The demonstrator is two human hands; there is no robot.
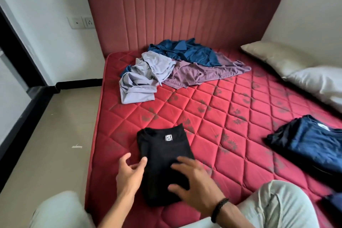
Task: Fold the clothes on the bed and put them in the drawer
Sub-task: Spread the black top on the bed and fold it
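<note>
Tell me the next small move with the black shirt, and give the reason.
Probably grip the black shirt and lift it over to the folded navy pile. It already lies folded into a neat rectangle, both hands, left hand and right hand, are open over it, and a crumpled heap near the headboard still waits.

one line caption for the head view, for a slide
Both hands, left hand and right hand, hover open over a folded black shirt on the red mattress; unfolded clothes wait behind.
</note>
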